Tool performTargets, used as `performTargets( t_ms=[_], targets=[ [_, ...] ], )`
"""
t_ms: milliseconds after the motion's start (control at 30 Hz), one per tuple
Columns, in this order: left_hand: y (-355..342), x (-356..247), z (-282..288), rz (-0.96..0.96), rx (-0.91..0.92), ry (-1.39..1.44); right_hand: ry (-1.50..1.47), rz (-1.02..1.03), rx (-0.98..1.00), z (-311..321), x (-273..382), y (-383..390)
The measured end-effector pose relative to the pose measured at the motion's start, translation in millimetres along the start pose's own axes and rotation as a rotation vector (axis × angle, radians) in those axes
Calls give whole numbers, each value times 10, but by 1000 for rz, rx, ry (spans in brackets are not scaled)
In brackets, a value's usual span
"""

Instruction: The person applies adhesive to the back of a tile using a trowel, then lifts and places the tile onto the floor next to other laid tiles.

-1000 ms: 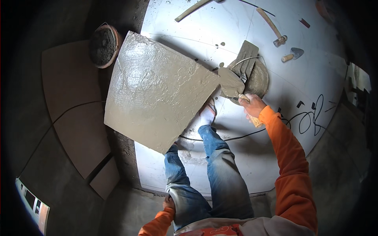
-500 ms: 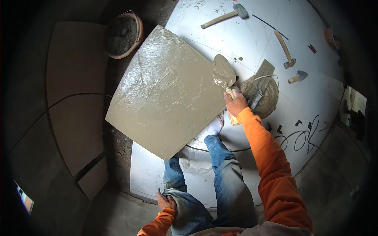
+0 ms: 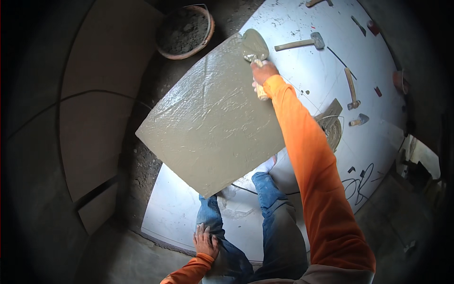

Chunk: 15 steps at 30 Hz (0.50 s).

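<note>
My right hand grips the wooden handle of a trowel, its rounded blade coated with wet mortar. The blade lies at the far right corner of a large slab, whose face is spread with wet grey-brown mortar. Ridges and smears mark that coating. My left hand rests on my left knee with its fingers stretched out, holding nothing. To the right, partly behind my right sleeve, stands a bucket of mortar with a flat board-like tool across it.
White tiles cover the floor at right, bearing a mallet, a hammer, a small trowel and a black cable. A bucket of dark mix stands far left on bare ground. Brown panels lie at left.
My right hand has carried the trowel away from beside the mortar bucket, up to the slab's far corner. My left hand has shifted to lie flatter on the knee. The view has turned.
</note>
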<state>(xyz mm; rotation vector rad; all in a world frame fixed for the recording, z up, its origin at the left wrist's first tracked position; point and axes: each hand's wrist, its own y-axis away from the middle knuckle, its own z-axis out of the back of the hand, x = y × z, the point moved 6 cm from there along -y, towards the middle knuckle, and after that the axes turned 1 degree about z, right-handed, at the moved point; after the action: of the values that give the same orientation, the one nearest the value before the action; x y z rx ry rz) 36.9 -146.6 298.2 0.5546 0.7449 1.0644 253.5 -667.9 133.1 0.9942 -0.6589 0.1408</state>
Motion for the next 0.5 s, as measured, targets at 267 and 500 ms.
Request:
performTargets(
  t_ms=[267, 500],
  targets=[
    [-30, 500, 8, 197, -212, 265, -94, 166, 98, -282, 390, -55],
    [-56, 670, -14, 247, -298, 303, 609, 234, -30, 20, 588, -181]
  ],
)
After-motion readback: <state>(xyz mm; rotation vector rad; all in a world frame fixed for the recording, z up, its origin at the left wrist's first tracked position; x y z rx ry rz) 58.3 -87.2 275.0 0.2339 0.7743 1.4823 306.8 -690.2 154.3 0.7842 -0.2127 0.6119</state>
